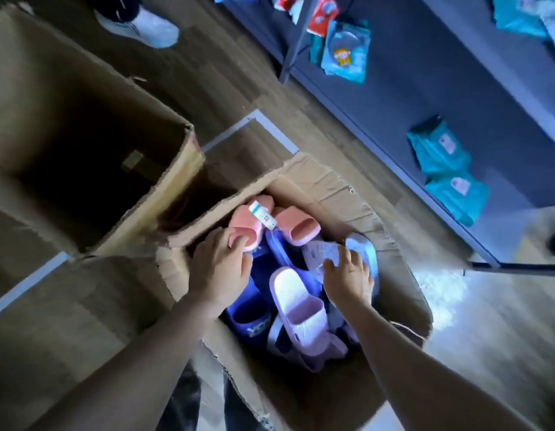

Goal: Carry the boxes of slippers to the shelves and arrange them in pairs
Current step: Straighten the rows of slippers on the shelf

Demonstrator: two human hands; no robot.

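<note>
On the floor at left, empty box (83, 144): open, nothing seen inside.
Left hand (221, 265): fingers curled round the end of a pink slipper (246, 223) at the far-left corner of the slipper box.
Slipper box (329, 194): open carton touching the empty box, holding loose blue slippers (249, 321) and a lilac-white slipper (298, 303).
Handling: probably light, springy foam, not fragile; best taken by the strap or sole edge.
Right hand (347, 275): fingers spread, resting on a pale slipper (364, 248).
Shelves (425, 98): at right, near the slipper box, bearing teal packets (441, 154).
</note>
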